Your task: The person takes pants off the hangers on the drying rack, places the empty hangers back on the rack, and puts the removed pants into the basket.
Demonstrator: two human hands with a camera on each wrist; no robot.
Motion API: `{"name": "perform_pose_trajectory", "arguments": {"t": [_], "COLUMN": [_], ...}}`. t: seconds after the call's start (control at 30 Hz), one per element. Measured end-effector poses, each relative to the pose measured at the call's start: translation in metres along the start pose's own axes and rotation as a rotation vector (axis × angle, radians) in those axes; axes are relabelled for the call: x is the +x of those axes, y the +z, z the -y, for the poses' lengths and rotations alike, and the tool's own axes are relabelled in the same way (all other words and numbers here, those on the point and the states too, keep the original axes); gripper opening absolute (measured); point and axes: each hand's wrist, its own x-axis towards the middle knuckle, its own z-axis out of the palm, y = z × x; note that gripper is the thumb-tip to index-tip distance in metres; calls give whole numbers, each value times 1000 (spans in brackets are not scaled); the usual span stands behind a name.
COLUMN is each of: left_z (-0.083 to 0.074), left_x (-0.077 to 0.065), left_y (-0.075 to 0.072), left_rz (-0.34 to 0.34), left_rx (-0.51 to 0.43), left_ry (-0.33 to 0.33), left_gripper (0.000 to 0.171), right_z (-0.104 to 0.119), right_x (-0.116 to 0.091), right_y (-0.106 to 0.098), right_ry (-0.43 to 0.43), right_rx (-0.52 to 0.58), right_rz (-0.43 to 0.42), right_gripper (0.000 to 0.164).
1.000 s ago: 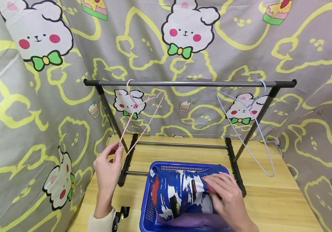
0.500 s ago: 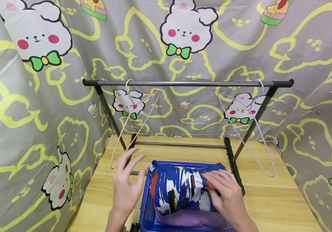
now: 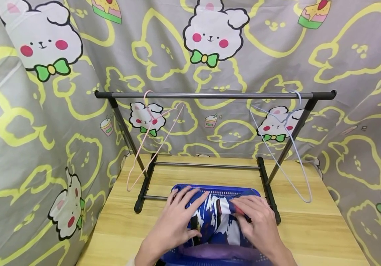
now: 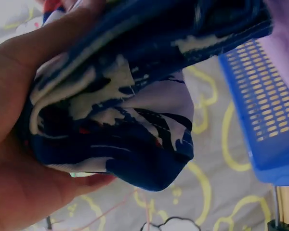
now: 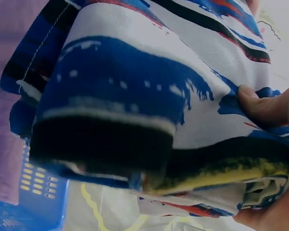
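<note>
A blue garment printed in white, black and red (image 3: 221, 216) lies bunched in a blue plastic basket (image 3: 255, 193), over a folded purple cloth (image 3: 220, 252). My left hand (image 3: 173, 220) lies on the garment's left side. In the left wrist view, that hand's thumb and fingers stand on two sides of the folded garment (image 4: 115, 106). My right hand (image 3: 258, 220) grips the garment's right side. The right wrist view has the thumb (image 5: 265, 106) on top of the garment (image 5: 120, 86) and fingers underneath. Part of the basket is hidden behind both hands.
Behind the basket stands a grey metal clothes rack (image 3: 217, 95) with black feet. A pink hanger (image 3: 148, 129) hangs at its left, a pale blue hanger (image 3: 295, 142) at its right. A patterned curtain (image 3: 210, 74) surrounds the wooden table (image 3: 316, 229).
My left hand has let go of the pink hanger and moved right and down onto the garment. The pink hanger swung slightly. My right hand has stayed on the garment.
</note>
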Motion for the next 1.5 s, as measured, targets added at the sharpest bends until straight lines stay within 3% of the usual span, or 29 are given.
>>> {"name": "perform_pose_trajectory", "arguments": {"t": [0.3,0.37,0.57,0.63,0.73,0.87,1.07,1.3,1.37,1.5], "left_z": [9,11,16,18,20,22,25,30,30,28], "left_x": [1,1,6,7,8,10,18,30,34,39], "left_y": [13,14,15,15,13,11,11,15,18,24], "left_rz": [-61,-83,-150,-141,-100,-24,72,159,156,141], "left_rx": [43,40,34,21,-16,-51,-93,-61,-31,31], "left_ry": [97,107,161,177,178,153,112,66,47,0], "left_gripper": [81,78,74,74,75,74,72,72,74,82], "right_z": [-7,-8,-10,-10,-12,-16,-26,-32,-34,-42], "right_x": [-3,-2,-1,-2,-2,0,9,16,18,18], "right_y": [-2,-4,-7,-8,-12,-20,-21,-17,-14,-7], "right_ry": [-20,-25,-89,-98,-88,-77,-90,-7,-28,-154], "right_rx": [17,18,-155,-198,-188,-140,-132,-136,-162,-200], "right_rz": [118,176,418,472,512,524,432,535,516,408], "right_gripper": [31,39,97,99,87,80,70,67,68,69]}}
